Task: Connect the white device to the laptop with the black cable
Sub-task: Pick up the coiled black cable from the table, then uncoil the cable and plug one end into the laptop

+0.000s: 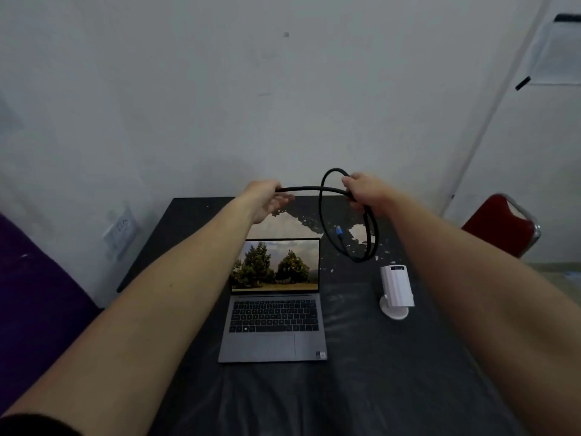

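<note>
From the head cam, you've got the black cable [327, 215] up in the air over the back of the counter [361, 357], held between both hands. Your left hand [267, 199] has its grip closed around one stretch of it, and your right hand [364, 193] is clamped on the coiled part, with a couple of loops hanging down from it. One plug [339, 230] with a blue tip dangles inside the loops, not plugged into anything. I can't see the other end; it may be inside your left fist, hard to say.

So progress-wise: you're early. Cable's picked up and looks like it's being uncoiled, and that's about it. The laptop [273, 309] sits open near the middle of the counter with a tree wallpaper on screen, nothing showing in its sides. The white device [396, 287] stands on its round base just to the right of the laptop, also with nothing plugged in that I can see.

Still left, I'd guess: straighten the loops out, get one end into the device, then the other into the laptop port. Both connections are still to do.
</note>
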